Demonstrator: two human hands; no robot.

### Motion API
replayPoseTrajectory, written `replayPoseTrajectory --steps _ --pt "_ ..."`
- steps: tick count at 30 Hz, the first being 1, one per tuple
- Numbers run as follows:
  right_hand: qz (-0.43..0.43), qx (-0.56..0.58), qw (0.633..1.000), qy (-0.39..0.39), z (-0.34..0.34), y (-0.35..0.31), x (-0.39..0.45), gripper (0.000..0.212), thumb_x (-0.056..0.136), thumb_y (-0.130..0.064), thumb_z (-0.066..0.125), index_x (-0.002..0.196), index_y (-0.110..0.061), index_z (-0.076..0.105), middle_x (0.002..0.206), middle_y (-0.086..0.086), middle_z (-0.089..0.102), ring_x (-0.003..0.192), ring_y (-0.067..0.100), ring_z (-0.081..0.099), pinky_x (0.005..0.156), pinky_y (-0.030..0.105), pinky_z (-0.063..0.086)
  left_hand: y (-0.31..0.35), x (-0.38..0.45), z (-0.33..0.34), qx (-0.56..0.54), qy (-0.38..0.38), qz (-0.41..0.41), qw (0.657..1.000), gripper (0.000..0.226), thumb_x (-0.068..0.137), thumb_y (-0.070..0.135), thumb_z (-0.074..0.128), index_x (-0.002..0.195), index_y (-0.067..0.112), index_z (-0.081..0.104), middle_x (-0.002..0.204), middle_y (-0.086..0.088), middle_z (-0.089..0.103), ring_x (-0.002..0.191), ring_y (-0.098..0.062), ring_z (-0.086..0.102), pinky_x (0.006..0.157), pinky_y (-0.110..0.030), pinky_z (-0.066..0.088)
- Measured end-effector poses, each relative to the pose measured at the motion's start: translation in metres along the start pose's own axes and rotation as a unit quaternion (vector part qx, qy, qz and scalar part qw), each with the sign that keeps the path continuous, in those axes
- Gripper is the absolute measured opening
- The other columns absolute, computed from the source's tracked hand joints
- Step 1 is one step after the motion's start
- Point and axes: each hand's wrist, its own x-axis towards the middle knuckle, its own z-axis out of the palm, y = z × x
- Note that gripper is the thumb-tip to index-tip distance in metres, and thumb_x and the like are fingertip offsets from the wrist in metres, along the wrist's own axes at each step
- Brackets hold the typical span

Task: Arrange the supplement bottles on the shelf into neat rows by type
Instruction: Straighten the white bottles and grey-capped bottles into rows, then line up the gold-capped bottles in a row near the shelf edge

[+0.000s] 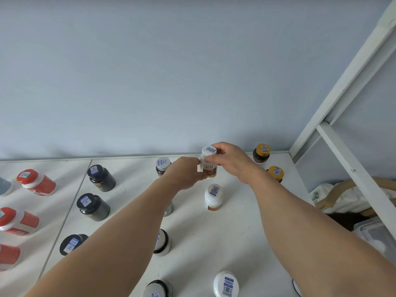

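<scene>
Both hands meet at the frame's centre on one white bottle (pixel 209 162): the right hand (pixel 230 162) curls round its cap and side, the left hand (pixel 185 173) pinches its label edge. On the shelf (pixel 246 221), red, black, silver-capped and yellow-capped bottles already stand in columns; the white ones (pixel 213 197) look only partly lined up
</scene>
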Motion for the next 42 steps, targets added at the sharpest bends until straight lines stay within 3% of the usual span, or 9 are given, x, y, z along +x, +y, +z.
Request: replayPoseTrajectory --steps 5,11,14,18,22,25,29,35,42 --pt "0.017 0.004 1.0 -0.008 0.01 0.024 0.01 0.038 0.077 -0.013 0.078 0.111 -0.024 0.063 0.107 -0.001 0.07 0.104 0.018 0.065 0.097 0.037 0.05 0.003 -0.005 0.002 0.154 0.02 0.025 0.987 0.042 0.096 0.041 0.048 0.131 0.018 0.05 0.127 -0.002 0.059 0.116 -0.024 0.057 0.089 -0.039 0.049" --pt "0.025 -0.004 0.999 -0.03 0.014 0.034 0.015 0.044 0.077 -0.013 0.076 0.117 -0.023 0.06 0.113 -0.001 0.068 0.11 0.02 0.063 0.101 0.041 0.047 0.004 -0.012 0.004 0.176 0.023 0.024 0.984 0.038 0.098 0.038 0.044 0.13 0.018 0.05 0.126 -0.001 0.058 0.114 -0.023 0.057 0.088 -0.038 0.049" --pt "0.028 -0.031 0.999 -0.021 0.013 0.03 0.013 0.056 0.078 -0.027 0.076 0.13 -0.026 0.055 0.133 -0.005 0.058 0.127 0.016 0.052 0.107 0.037 0.041 0.007 -0.018 0.001 0.183 0.041 0.021 0.982 0.038 0.098 0.038 0.044 0.13 0.018 0.05 0.127 -0.001 0.057 0.116 -0.024 0.056 0.086 -0.038 0.048" --pt "-0.059 -0.212 0.973 0.066 0.003 0.006 -0.007 0.045 0.093 -0.041 0.058 0.136 -0.025 0.055 0.143 -0.008 0.052 0.131 0.015 0.047 0.103 0.028 0.036 0.013 -0.032 -0.005 0.201 0.089 0.038 0.975 0.032 0.098 0.035 0.043 0.125 0.019 0.054 0.121 -0.001 0.06 0.111 -0.024 0.058 0.077 -0.036 0.046" --pt "-0.11 -0.39 0.911 0.075 0.003 -0.013 -0.041 0.032 0.098 -0.037 0.047 0.122 -0.025 0.065 0.128 -0.005 0.062 0.115 0.021 0.057 0.087 0.031 0.043 0.02 -0.049 -0.015 0.216 0.132 0.052 0.966 0.031 0.099 0.033 0.043 0.123 0.02 0.055 0.118 0.0 0.061 0.108 -0.025 0.059 0.074 -0.033 0.042" --pt "-0.117 -0.458 0.879 0.067 0.008 -0.021 -0.073 0.03 0.097 -0.032 0.043 0.11 -0.023 0.068 0.113 0.0 0.066 0.103 0.025 0.06 0.074 0.033 0.044 0.025 -0.068 -0.017 0.223 0.141 0.068 0.962 0.027 0.097 0.032 0.044 0.118 0.021 0.057 0.113 0.0 0.062 0.104 -0.024 0.061 0.072 -0.033 0.042" --pt "-0.097 -0.486 0.865 0.082 0.016 -0.022 -0.123 0.031 0.096 -0.032 0.042 0.104 -0.022 0.07 0.103 0.004 0.068 0.093 0.026 0.061 0.072 0.035 0.05 0.033 -0.104 -0.012 0.224 0.143 0.102 0.959 0.021 0.095 0.027 0.045 0.111 0.02 0.057 0.107 0.0 0.064 0.097 -0.025 0.063 0.064 -0.032 0.04" --pt "-0.074 -0.471 0.872 0.111 0.027 -0.017 -0.201 0.031 0.097 -0.035 0.042 0.111 -0.024 0.068 0.106 0.001 0.068 0.092 0.025 0.062 0.074 0.036 0.052 0.053 -0.17 0.0 0.222 0.149 0.143 0.953 0.03 0.098 0.034 0.04 0.12 0.02 0.056 0.114 -0.001 0.062 0.099 -0.026 0.062 0.063 -0.032 0.037" --pt "-0.063 -0.432 0.886 0.155 0.017 -0.004 -0.278 0.033 0.099 -0.037 0.047 0.124 -0.024 0.064 0.124 0.001 0.062 0.11 0.024 0.058 0.091 0.037 0.049 0.086 -0.226 0.02 0.218 0.164 0.164 0.948 0.033 0.099 0.038 0.04 0.123 0.021 0.055 0.12 0.0 0.061 0.104 -0.027 0.061 0.069 -0.032 0.039"
